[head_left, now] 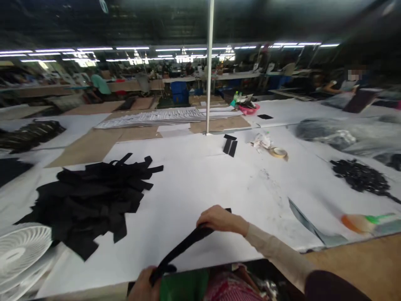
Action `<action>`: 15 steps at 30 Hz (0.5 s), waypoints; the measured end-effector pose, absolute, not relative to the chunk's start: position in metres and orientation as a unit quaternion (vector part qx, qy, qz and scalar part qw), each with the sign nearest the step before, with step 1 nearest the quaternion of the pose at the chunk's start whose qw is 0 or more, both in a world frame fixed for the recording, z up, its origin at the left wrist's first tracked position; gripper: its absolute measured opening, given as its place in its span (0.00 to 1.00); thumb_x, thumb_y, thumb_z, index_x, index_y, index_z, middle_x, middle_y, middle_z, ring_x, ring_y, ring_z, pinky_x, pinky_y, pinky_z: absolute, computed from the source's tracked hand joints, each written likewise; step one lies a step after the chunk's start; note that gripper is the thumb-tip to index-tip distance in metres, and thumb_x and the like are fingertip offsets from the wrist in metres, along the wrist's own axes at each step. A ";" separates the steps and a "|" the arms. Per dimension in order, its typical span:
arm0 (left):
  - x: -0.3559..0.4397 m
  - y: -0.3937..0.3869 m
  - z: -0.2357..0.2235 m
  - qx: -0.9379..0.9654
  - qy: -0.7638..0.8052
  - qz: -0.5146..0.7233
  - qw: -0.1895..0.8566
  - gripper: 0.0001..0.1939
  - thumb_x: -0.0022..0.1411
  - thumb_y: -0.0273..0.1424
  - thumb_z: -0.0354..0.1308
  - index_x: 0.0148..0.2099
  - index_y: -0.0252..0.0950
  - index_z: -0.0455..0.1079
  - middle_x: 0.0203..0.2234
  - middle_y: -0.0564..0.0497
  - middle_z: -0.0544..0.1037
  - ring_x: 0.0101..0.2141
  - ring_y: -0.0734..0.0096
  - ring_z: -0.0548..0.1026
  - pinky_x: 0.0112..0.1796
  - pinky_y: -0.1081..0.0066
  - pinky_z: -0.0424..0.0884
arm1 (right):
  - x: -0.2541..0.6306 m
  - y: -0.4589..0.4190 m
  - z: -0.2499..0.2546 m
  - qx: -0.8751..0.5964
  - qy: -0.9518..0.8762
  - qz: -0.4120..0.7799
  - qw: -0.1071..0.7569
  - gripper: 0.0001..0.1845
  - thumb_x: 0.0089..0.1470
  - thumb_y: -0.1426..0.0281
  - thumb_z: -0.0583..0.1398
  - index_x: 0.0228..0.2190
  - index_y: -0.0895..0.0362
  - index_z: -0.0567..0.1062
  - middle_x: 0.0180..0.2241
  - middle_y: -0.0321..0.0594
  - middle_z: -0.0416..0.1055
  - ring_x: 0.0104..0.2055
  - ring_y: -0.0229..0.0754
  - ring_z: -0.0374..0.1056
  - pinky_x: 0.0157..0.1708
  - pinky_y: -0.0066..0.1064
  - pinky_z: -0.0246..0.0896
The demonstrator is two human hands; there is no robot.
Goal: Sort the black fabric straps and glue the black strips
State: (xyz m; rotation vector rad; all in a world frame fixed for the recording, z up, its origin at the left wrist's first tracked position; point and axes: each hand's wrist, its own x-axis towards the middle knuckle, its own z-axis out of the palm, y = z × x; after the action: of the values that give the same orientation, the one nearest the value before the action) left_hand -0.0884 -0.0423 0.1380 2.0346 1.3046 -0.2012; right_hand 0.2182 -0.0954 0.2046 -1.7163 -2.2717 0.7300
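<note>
Left grip [144, 286], nearest you, clenched on lower end of black strip [184, 246]; your right grip [217, 218] grasps upper end, small tip poking past fingers. Strip slants between both, above desk's [188, 179] near edge.

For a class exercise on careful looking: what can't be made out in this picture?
Left hand: head view, wrist cut off by the bottom edge.
Black strip: head view, partly covered by the right hand.
Black cloth pile: head view, overlapping pieces hide their number.
White slatted thing: head view, cut off by left edge.
Distant workers: head view, too small and blurred to tell their work.
</note>
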 end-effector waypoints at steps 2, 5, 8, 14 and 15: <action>-0.056 -0.022 0.141 0.798 0.543 -0.061 0.253 0.16 0.66 0.33 0.45 0.50 0.44 0.70 0.47 0.47 0.74 0.42 0.54 0.75 0.38 0.59 0.71 | 0.259 -0.096 0.199 -0.629 -0.732 0.230 0.124 0.14 0.60 0.73 0.53 0.43 0.53 0.76 0.41 0.37 0.76 0.41 0.39 0.71 0.40 0.29 0.62; -0.013 0.001 0.140 0.832 0.543 -0.017 0.116 0.21 0.64 0.28 0.44 0.57 0.42 0.66 0.55 0.47 0.69 0.40 0.62 0.77 0.33 0.68 0.71 | 0.307 -0.104 0.174 -0.657 -0.725 0.152 0.143 0.23 0.58 0.80 0.47 0.45 0.54 0.76 0.43 0.41 0.76 0.45 0.44 0.69 0.43 0.36 0.62; 0.009 0.008 0.124 0.872 0.473 -0.026 0.123 0.27 0.64 0.26 0.43 0.64 0.42 0.57 0.62 0.47 0.60 0.44 0.65 0.75 0.32 0.72 0.72 | 0.341 -0.127 0.130 -0.663 -0.729 0.075 0.153 0.25 0.59 0.81 0.45 0.45 0.52 0.77 0.48 0.40 0.73 0.55 0.50 0.63 0.51 0.47 0.58; -0.039 -0.005 0.067 0.844 0.453 -0.131 0.256 0.24 0.65 0.31 0.40 0.62 0.45 0.60 0.64 0.52 0.56 0.48 0.66 0.74 0.38 0.70 0.75 | 0.360 -0.202 0.051 -0.741 -0.657 0.102 0.094 0.24 0.62 0.72 0.49 0.57 0.47 0.65 0.60 0.39 0.58 0.65 0.55 0.47 0.58 0.58 0.49; -0.051 -0.005 0.061 0.841 0.452 -0.129 0.269 0.23 0.66 0.32 0.40 0.60 0.45 0.62 0.64 0.52 0.58 0.50 0.66 0.73 0.41 0.69 0.74 | 0.360 -0.211 0.047 -0.750 -0.646 0.108 0.087 0.24 0.62 0.69 0.50 0.59 0.47 0.61 0.62 0.40 0.55 0.66 0.56 0.44 0.59 0.59 0.47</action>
State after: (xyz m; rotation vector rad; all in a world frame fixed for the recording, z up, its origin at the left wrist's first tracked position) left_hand -0.0507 -0.0047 0.0607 2.2671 1.2192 -0.3475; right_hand 0.3596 -0.2114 0.0473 -2.2355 -1.9252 0.3224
